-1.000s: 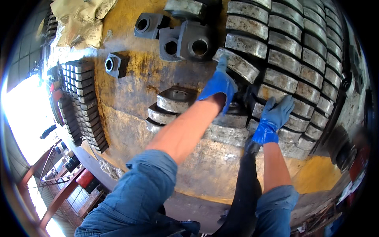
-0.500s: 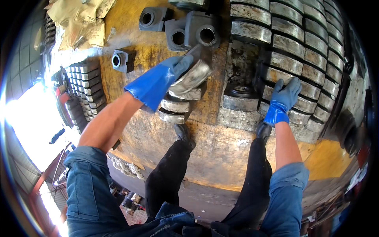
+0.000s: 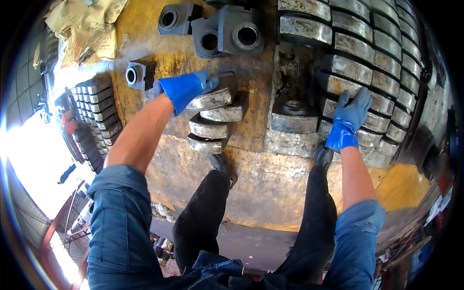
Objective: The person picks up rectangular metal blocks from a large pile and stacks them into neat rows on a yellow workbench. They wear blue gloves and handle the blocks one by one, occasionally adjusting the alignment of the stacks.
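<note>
The left hand (image 3: 195, 88), wearing a blue glove, is gripping a metal block (image 3: 210, 99) by its left end; its fingers are curling over the far edge, while the thumb is staying out of sight. This block is sitting slightly askew at the far end of a small pile of blocks (image 3: 208, 129), overlapping the next one in view; whether its underside is fully resting there cannot be told.

The right hand (image 3: 352, 115), gloved too, is lying palm down on the tight rows of blocks (image 3: 352, 71), its fingers a little spread and pinching nothing. Between the pile and these rows, a block with a round opening (image 3: 295, 120) is lying alone.

Beyond the left hand, a group of dark blocks with round holes (image 3: 245, 38) is standing together, and a smaller dark block (image 3: 138, 76) is lying apart, farther left. Crumpled brown paper (image 3: 92, 31) is covering the far left corner, with stacked blocks (image 3: 99, 108) standing nearer. Two shoes (image 3: 221, 165) are resting on the worn yellow floor (image 3: 261, 191).
</note>
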A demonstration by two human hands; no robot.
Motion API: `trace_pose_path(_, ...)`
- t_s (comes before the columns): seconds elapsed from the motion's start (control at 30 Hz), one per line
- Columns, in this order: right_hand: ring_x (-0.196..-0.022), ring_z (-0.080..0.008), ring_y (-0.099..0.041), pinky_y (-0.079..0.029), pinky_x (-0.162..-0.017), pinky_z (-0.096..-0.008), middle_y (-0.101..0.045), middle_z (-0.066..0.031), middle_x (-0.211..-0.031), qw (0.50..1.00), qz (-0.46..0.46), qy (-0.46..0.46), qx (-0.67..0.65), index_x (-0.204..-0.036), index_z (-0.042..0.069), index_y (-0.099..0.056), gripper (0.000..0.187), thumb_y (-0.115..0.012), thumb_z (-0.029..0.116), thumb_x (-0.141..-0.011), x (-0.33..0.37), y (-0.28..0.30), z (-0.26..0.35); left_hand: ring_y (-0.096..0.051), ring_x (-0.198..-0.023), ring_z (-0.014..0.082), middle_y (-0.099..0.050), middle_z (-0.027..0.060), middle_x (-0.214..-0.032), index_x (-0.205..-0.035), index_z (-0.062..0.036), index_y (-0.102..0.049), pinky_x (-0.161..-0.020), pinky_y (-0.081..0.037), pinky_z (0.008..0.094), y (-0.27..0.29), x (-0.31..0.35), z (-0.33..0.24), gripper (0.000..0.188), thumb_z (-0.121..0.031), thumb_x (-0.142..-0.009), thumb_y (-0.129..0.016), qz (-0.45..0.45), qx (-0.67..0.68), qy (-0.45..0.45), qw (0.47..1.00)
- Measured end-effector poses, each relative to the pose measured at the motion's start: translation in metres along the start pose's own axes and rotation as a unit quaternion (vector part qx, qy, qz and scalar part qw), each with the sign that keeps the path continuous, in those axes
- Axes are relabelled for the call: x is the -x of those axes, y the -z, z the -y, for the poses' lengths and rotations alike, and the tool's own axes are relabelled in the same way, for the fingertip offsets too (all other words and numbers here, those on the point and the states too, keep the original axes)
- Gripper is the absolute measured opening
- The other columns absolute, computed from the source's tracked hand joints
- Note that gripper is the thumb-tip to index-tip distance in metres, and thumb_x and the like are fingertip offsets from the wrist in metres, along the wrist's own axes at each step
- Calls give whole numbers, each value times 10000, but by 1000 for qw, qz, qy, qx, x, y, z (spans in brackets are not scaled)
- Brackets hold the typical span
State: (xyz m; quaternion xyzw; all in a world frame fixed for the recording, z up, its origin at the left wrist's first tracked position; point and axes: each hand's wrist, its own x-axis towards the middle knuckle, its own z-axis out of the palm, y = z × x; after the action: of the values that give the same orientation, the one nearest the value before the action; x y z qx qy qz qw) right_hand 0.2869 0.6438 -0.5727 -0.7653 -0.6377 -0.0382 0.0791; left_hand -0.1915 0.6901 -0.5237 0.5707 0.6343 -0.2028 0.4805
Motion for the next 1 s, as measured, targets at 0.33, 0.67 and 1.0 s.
trace_pose_path(0.33, -1381, -489, -446, -416, -1114, -539, -492, -307, -1469, 999, 15, -29, -28, -1419, -97, -486, 684, -624, 385, -954, -1, 0, 12, -683, -1068, 418, -721, 249, -1075, -1118, -54, -737, -959, -511, 493, -5, -52, 19, 499, -464, -1009, -475, -66, -161, 34, 984)
trace_pose_path(0.67, -1332, -504, -490, -451, -1060, -551, -528, -303, -1427, 999, -6, -34, -40, -1392, -75, -505, 649, -662, 353, -930, -7, 11, 20, -659, -1168, 368, -718, 169, -1211, -1363, -75, -592, -1026, -502, 465, 35, -39, -76, 576, -349, -873, -720, -370, -152, -17, 916)
trace_pose_path(1.0, -1337, -512, -477, -434, -1066, -560, -512, -313, -1434, 999, -24, -18, -43, -1383, -86, -500, 656, -654, 358, -926, -10, 7, 5, -555, -1337, 279, -598, 135, -1426, -1423, -89, -518, -1180, -342, 441, -19, -44, -103, 671, -392, -862, -726, -200, -290, -166, 921)
